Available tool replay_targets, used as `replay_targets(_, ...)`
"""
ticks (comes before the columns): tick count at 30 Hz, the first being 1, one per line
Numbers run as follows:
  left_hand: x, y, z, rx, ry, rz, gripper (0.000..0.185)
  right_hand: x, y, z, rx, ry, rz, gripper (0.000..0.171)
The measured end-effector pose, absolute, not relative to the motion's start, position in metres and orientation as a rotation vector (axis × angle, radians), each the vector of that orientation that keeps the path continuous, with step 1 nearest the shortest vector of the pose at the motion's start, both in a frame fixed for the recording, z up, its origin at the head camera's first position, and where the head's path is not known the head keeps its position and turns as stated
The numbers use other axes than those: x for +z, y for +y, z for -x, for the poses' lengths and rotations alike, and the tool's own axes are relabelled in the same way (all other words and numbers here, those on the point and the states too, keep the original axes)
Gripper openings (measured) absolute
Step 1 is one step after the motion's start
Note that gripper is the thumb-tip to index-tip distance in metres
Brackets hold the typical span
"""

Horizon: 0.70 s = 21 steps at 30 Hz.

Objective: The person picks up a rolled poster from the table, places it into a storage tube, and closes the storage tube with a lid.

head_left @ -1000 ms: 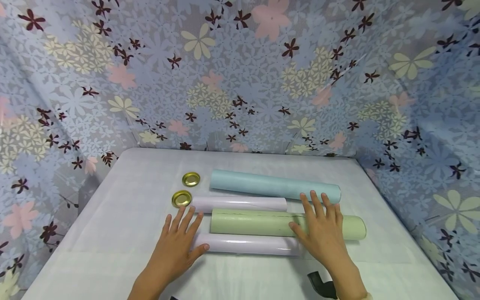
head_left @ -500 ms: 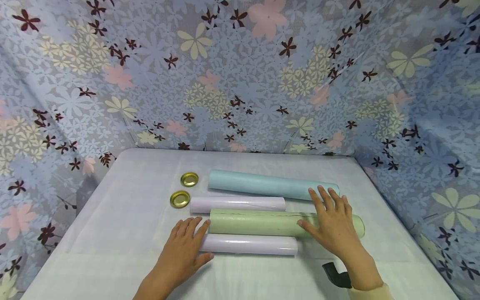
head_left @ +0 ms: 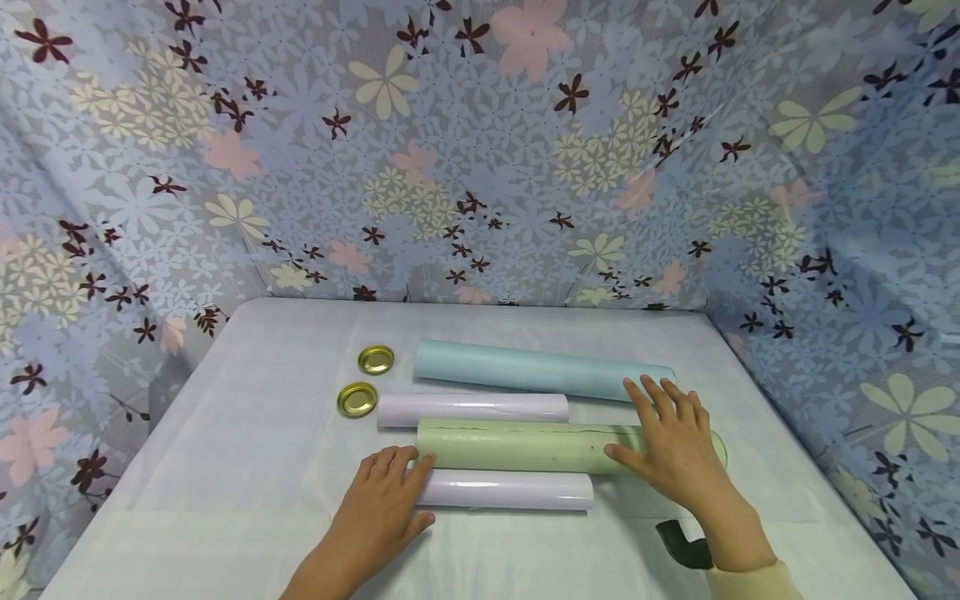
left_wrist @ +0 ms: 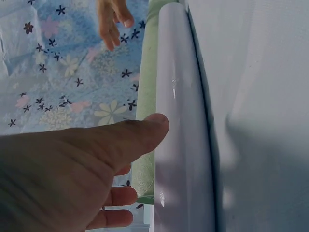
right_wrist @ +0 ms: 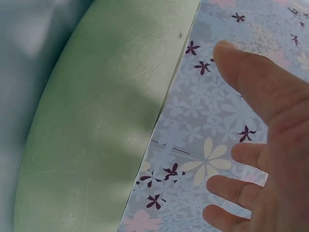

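1. The right end of the green roll (head_left: pixel 525 446) is hidden behind the right hand (head_left: pixel 675 450).
2. A dark thing (head_left: pixel 682 546) near the front edge of the table (head_left: pixel 225 467) is partly cut off by the right wrist. I cannot tell what it is.
3. The wrist views are very close up, so only bits of the rolls and the flower cloth (head_left: pixel 480 150) show there.
4. The left hand (head_left: pixel 386 504) lies flat with its fingers straight and close together. It rests at the left end of the near lilac roll (head_left: pixel 510 490), and its fingertips reach the left end of the green roll. In the left wrist view the thumb (left_wrist: pixel 140 133) touches the lilac roll.
5. The right hand is spread wide with straight fingers. It lies over the right end of the green roll, and its fingertips reach toward the blue roll (head_left: pixel 525 371).
6. No writing or labels can be read on any roll.
7. The four rolls lie side by side in the middle of the table. The blue roll is nearest the back edge, then a short lilac roll (head_left: pixel 472 408), then the green roll, then the near lilac roll.
8. Two gold lids (head_left: pixel 357 399) sit just beside the left ends of the back rolls.
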<state>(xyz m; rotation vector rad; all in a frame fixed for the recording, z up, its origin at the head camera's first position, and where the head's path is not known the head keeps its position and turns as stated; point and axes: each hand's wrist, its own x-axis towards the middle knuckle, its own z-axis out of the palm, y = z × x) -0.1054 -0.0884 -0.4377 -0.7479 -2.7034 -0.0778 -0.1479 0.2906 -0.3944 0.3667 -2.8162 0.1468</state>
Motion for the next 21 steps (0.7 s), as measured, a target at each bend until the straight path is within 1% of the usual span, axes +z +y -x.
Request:
replay_targets(8, -0.441, -0.085, 0.106, -0.039, -2.673, 0.774, 0.064, -0.398, 0.298, 0.15, 0.152, -2.854, -0.385, 0.094)
replay_targets(21, -0.445, -0.081, 0.107, -0.016, -2.663, 0.798, 0.063, -0.405, 0.308, 0.153, 0.096, -2.914, -0.465, 0.088)
